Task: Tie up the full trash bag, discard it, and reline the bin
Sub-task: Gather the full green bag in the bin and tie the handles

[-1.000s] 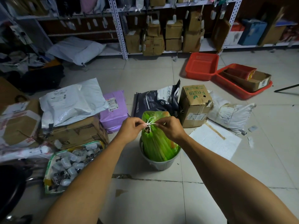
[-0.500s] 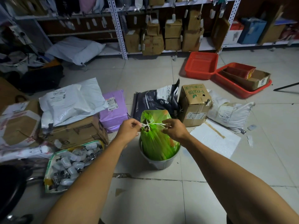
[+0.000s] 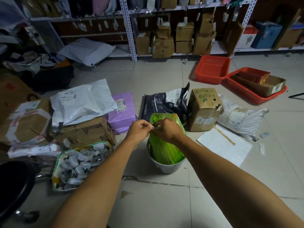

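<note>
**Hands closing in on the knot**

Both hands are drawing back together over the gathered neck after pulling the tie ends apart half a second ago. Now the left hand (image 3: 139, 128) and right hand (image 3: 167, 129) are almost touching, fingers curled and pinching the thin white tie (image 3: 153, 127) between them.

The green trash bag (image 3: 165, 147) is standing upright in the grey bin (image 3: 164, 167) on the floor tiles, its long axis near vertical, neck pointing up and its loose mouth flaring beyond the hands. Its film is looking thin, soft and slippery, creasing into long folds, so it is probably light but liable to tear. The cinched neck just under the tie is likely the safest place to grip for lifting.
</note>
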`<state>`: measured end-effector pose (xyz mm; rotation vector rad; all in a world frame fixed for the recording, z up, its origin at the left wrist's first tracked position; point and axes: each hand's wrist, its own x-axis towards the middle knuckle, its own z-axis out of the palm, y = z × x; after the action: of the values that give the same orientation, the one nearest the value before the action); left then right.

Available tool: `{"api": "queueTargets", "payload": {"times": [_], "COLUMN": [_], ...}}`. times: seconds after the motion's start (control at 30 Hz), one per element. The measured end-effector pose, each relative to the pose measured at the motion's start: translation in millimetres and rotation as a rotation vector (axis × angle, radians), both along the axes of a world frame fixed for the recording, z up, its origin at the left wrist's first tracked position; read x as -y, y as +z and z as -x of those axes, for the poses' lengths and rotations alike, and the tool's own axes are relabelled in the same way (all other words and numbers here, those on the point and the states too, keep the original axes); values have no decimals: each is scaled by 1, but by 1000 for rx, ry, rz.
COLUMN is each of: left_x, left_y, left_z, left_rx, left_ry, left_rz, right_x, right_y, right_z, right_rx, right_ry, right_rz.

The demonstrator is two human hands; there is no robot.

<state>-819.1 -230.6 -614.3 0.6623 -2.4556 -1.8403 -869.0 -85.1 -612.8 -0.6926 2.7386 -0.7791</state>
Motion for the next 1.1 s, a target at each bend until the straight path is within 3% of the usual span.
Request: {"api": "queueTargets", "payload": {"times": [0.27,0.43,0.67,0.83,1.1], "left_x": [-3,-1,19,26,33], "left_y": [-1,0,-4,8,35], "left_z": [-3,-3,-9,-14,-5], "left_rx": [24,54,149,95,51], "left_ry": [42,-2,-120,-233,-266], "left_rz": [-128,-86,340,678,806], "right_x": [6,2,1,2,-7], "right_y": [-1,0,17,34,48], "right_z": [-12,-14,-12,-8,18], "right_rx": [-6,-69,-135,-147,-88], "right_ry": [-40,-73,-67,-13,-22], "right_rz": [-104,-70,-27,-45,30]}}
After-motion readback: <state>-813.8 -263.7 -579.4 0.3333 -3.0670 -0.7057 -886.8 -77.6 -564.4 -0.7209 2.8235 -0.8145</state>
